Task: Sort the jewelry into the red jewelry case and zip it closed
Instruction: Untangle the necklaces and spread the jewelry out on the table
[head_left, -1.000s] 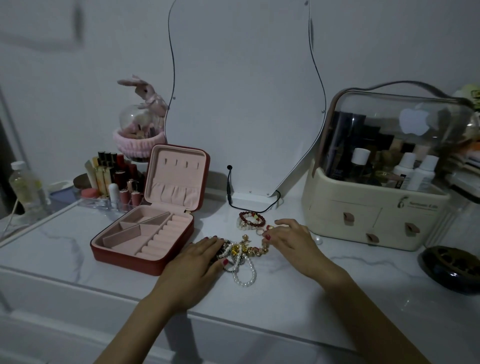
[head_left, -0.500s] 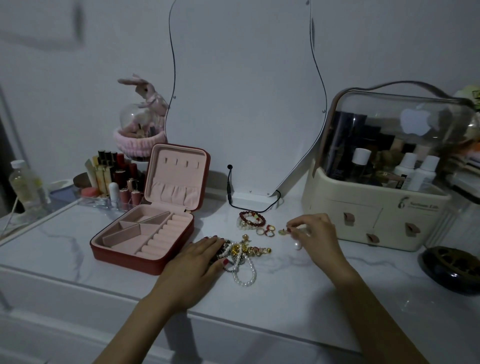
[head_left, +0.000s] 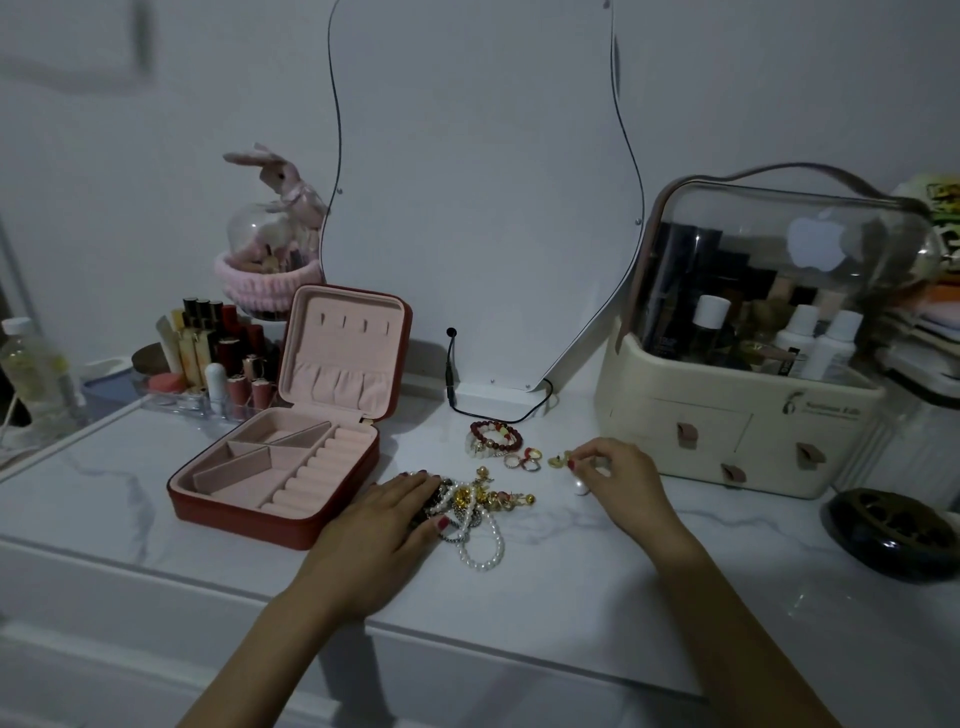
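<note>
Forearms reach in from the near edge of the white marble-patterned tabletop (head_left: 156, 499). The left hand (head_left: 382, 525) lies flat with straight fingers, resting on the near-left part of a tangled heap of jewelry (head_left: 475, 506), where pearl strands, gold pieces and dark beads lie mixed. A loop of the pearl necklace (head_left: 485, 551) trails out of the heap toward the near edge. The right hand (head_left: 618, 475) has its fingers curled, and thumb and forefinger pinch a small gold piece (head_left: 560, 460); a white pearl bead (head_left: 581, 487) shows just under that hand. A little farther back lie a few rings (head_left: 523, 460), and behind them a dark red beaded bracelet (head_left: 496, 435). To the left of the heap the red jewelry case (head_left: 275, 467) stands open on the table, its lid upright, its pink compartments bare. Behind it stands a clear tray of lipsticks (head_left: 218, 353) and a pink rabbit figure (head_left: 283, 179) on a glass dome. At the back wall leans a wavy mirror (head_left: 478, 182), and to the right sits a cream cosmetics organizer (head_left: 737, 415) with a clear lid.
</note>
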